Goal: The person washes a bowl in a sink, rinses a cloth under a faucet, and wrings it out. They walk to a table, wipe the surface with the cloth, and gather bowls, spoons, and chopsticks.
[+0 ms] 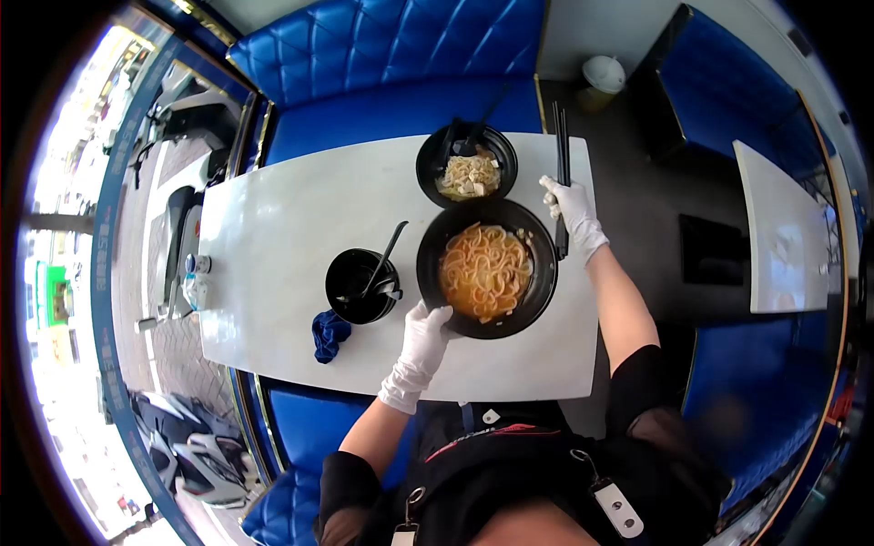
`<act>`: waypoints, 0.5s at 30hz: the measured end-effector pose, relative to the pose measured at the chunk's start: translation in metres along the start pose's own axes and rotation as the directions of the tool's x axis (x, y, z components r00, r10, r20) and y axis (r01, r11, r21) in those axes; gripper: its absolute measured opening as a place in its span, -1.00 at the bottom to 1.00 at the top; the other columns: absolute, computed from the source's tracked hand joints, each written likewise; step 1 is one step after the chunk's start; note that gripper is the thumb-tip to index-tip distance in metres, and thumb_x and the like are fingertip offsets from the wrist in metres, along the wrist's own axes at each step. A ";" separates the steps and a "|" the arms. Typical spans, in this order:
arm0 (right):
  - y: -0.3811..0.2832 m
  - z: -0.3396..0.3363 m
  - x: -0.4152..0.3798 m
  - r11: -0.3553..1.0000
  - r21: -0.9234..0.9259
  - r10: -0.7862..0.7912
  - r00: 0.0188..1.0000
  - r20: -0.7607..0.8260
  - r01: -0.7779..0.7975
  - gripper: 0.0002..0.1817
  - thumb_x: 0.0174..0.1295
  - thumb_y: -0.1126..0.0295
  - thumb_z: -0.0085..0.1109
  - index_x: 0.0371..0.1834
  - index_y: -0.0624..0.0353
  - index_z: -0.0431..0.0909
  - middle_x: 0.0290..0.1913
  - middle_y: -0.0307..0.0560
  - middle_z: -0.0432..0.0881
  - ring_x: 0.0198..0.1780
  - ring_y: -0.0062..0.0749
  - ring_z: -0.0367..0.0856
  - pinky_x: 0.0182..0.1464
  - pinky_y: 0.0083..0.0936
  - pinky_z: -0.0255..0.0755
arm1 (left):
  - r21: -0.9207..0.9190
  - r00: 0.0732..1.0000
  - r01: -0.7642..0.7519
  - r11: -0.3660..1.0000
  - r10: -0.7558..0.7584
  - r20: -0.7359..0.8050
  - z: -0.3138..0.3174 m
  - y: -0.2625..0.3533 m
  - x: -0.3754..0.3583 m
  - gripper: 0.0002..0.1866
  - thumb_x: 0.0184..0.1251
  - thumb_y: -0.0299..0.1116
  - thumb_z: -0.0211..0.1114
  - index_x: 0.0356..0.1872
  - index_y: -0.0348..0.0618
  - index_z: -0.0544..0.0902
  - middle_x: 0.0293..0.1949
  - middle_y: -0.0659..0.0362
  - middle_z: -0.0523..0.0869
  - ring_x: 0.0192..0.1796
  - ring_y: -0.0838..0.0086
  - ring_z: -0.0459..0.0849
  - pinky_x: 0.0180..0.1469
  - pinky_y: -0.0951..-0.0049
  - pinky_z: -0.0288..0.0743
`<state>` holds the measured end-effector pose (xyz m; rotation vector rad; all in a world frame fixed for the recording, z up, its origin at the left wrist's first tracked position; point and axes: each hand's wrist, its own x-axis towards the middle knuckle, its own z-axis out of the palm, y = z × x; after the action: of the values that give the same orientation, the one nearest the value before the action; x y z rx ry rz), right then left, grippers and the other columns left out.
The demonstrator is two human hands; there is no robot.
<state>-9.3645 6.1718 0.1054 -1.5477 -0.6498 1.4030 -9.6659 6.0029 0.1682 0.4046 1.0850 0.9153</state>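
My left hand (425,344), in a white glove, grips the near-left rim of a large black bowl (435,238). Orange-red broth and thick noodles (485,273) fill part of that bowl. In my right hand (574,214), also gloved in white, are several black chopsticks (562,150), held upright beside the bowl's right rim. Just beyond it stands another black bowl (428,164) with pale noodles, lighter chunks and a dark spoon in it. Left of the big bowl is a smaller black bowl (337,273) holding a black ladle (393,244) and other utensils I cannot make out.
A crumpled dark blue cloth (330,335) lies on the white table (273,218). Small bottles (196,278) stand at its left end. Blue padded benches (382,55) flank the table. A lidded bin (601,82) is on the floor, and another white table (787,237) stands at right.
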 end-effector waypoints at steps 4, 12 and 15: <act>0.034 0.018 0.057 0.996 0.009 -0.092 0.995 0.032 0.092 -0.46 0.11 -0.09 0.34 -0.68 0.20 0.54 -0.71 -0.25 0.47 -0.76 -0.58 0.35 -0.70 -0.59 0.16 | 0.053 0.989 -0.137 0.989 0.140 -0.049 0.027 0.023 0.042 -0.65 0.26 -0.60 0.01 0.09 -0.38 0.46 0.00 -0.02 0.61 -0.02 0.21 0.67 -0.02 0.13 0.67; 0.008 0.045 0.032 0.972 -0.224 -0.049 0.996 0.080 0.066 -0.72 0.15 0.25 0.20 -0.57 0.23 0.54 -0.74 -0.21 0.45 -0.75 -0.53 0.36 -0.67 -0.50 0.19 | 0.307 0.941 -0.268 0.913 0.317 -0.121 0.056 0.125 0.083 -0.74 0.23 -0.61 0.03 -0.07 -0.49 0.49 -0.18 -0.05 0.67 -0.17 0.21 0.72 -0.16 0.22 0.71; 0.015 0.047 0.028 0.982 -0.177 -0.058 0.997 0.046 0.065 -0.74 0.14 0.25 0.19 -0.51 0.23 0.54 -0.70 -0.20 0.48 -0.74 -0.52 0.38 -0.67 -0.50 0.21 | 0.416 0.947 -0.221 0.882 0.296 -0.122 0.052 0.157 0.091 -0.71 0.22 -0.58 0.02 -0.03 -0.44 0.51 -0.20 -0.01 0.68 -0.24 0.28 0.73 -0.19 0.32 0.73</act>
<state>-9.4063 6.2022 0.0826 -1.6266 -0.8609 1.3628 -9.6732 6.1745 0.2459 0.8342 1.4168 0.9798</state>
